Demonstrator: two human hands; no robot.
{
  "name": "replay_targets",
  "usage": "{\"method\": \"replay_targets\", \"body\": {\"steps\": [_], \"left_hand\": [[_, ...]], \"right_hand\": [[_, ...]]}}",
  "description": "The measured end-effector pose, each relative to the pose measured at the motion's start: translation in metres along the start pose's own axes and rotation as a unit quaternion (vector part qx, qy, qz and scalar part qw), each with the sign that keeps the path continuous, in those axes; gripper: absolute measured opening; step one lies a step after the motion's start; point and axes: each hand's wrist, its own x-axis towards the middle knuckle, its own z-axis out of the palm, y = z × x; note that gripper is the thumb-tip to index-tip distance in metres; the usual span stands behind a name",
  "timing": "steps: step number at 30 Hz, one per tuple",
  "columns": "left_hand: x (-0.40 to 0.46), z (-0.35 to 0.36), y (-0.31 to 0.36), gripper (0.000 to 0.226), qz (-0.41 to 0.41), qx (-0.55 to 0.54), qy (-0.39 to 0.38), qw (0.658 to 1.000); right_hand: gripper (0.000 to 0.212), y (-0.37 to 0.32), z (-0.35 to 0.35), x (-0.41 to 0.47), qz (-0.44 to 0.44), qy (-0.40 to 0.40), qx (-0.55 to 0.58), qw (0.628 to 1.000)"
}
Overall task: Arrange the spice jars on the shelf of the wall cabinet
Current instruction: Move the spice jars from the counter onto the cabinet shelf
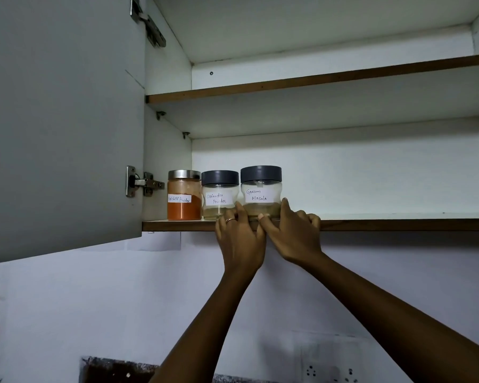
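Reaching up to the lowest shelf (398,224) of the wall cabinet (343,172), I have both hands at its front edge. Furthest left hangs the open cabinet door (61,120) on its hinge (141,181). Beside the hinge stands the red chilli powder jar (184,199), steel-lidded, about half full of orange-red powder, hard against the cabinet's left wall. Just beside it, seemingly touching, is the coriander powder jar (219,194) with a dark grey lid and a handwritten paper label. Next comes the Garam Masala jar (260,192), same lid and shape, standing just beside the coriander jar near the shelf's front edge.

My left hand (239,239) is raised in front of the gap between those two jars; its fingers (241,210) are curled upward against the lower left side of the Garam Masala jar, a ring on one finger. My right hand (293,236) cups the same jar from the other side: the forefinger runs up its lower right side, the thumb lies across its base in front, and my remaining fingers bend over the shelf edge to the right. The jar rests upright on the shelf, held between both hands
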Motion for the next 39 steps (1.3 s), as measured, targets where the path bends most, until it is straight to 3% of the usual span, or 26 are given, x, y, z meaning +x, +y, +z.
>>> {"method": "replay_targets", "body": {"steps": [4,15,24,32,39], "left_hand": [[-0.001,0.002,-0.003,0.058,0.009,0.012,0.01,1.0],[-0.004,0.007,-0.005,0.057,0.016,0.017,0.028,0.999],[-0.023,0.0,-0.018,0.057,0.087,-0.007,0.079,0.993],[-0.082,0.002,-0.021,0.054,0.142,0.015,0.072,0.987],[-0.159,0.031,-0.001,0.041,0.188,-0.061,-0.031,0.98]], "right_hand": [[0.073,-0.004,0.001,0.0,0.004,-0.009,-0.012,1.0],[0.077,-0.002,0.002,0.0,0.011,-0.024,0.002,1.0],[0.071,0.019,-0.004,-0.022,-0.07,0.009,-0.002,0.998],[0.062,0.076,-0.044,-0.078,-0.165,-0.033,-0.161,0.973],[0.053,0.165,-0.102,-0.139,-0.208,-0.142,-0.321,0.913]]}}
